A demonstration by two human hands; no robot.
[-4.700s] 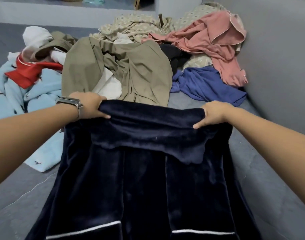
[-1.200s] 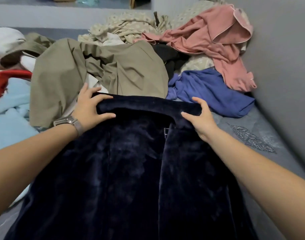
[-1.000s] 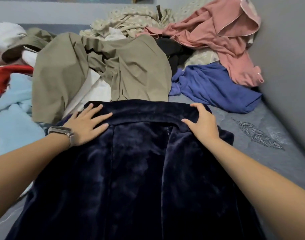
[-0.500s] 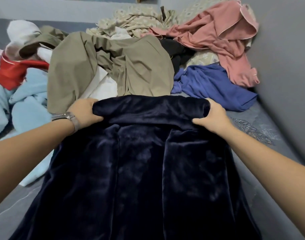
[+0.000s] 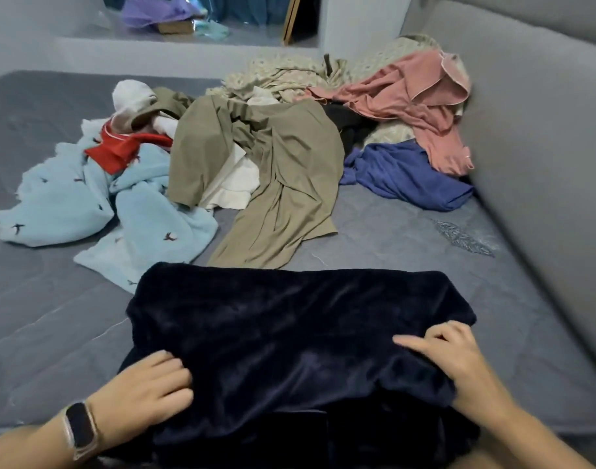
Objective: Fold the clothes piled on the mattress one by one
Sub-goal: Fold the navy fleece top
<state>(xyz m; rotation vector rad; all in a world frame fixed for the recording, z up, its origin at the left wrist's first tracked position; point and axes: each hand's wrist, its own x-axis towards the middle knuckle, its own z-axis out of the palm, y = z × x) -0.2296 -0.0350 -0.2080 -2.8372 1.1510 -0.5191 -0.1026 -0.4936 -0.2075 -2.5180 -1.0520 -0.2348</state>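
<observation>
A dark navy velvet garment point(image 5: 289, 333) lies folded over on itself at the near edge of the grey mattress point(image 5: 408, 238). My left hand point(image 5: 147, 384), with a watch on the wrist, grips its near left edge with curled fingers. My right hand point(image 5: 449, 353) grips the near right edge, forefinger stretched out across the cloth. Beyond lies the pile: olive trousers point(image 5: 283, 170), a light blue fleece point(image 5: 86, 201), a red piece point(image 5: 120, 150), a blue top point(image 5: 408, 174), a pink garment point(image 5: 418, 99) and a beige patterned cloth point(image 5: 283, 72).
A grey padded wall point(image 5: 543, 130) runs along the right side of the mattress. A low white ledge point(image 5: 154, 52) closes the far end, with purple cloth point(image 5: 154, 11) behind it. A strip of bare mattress separates the navy garment from the pile.
Both hands have drawn the navy garment's far end back toward me, folding it in half. The olive trousers' lower leg and bare mattress beyond now show.
</observation>
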